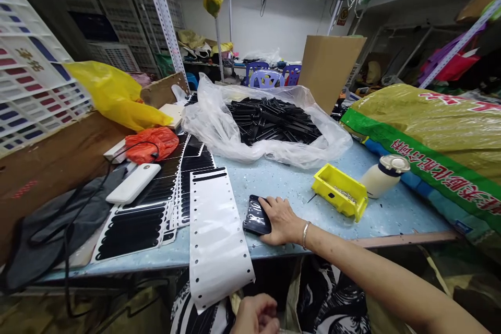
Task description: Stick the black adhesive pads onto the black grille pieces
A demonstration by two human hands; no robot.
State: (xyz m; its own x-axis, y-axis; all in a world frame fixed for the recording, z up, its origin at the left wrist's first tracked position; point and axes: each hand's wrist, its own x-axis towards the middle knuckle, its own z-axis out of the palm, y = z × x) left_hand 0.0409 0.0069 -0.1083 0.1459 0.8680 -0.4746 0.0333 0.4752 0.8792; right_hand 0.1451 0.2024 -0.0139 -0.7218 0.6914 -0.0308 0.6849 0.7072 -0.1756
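Observation:
My right hand (pixel 282 221) reaches over the blue table's (pixel 274 182) front edge and lies on a small stack of black plastic pieces (pixel 256 215), fingers wrapped over its right side. My left hand (pixel 256 315) sits low by my lap, below the table edge, fingers curled; I cannot make out whether it holds anything. A white perforated backing strip (pixel 216 229) hangs over the table edge just left of the stack. A yellow bin (pixel 340 191) with small metal parts stands to the right of my right hand.
Sheets of black stickers (pixel 136 222) and a white power bank (pixel 133 183) lie at left. A clear bag of black plastic parts (pixel 270 121) fills the table's back. A white bottle (pixel 383 174) and a big yellow-green sack (pixel 438 135) are at right.

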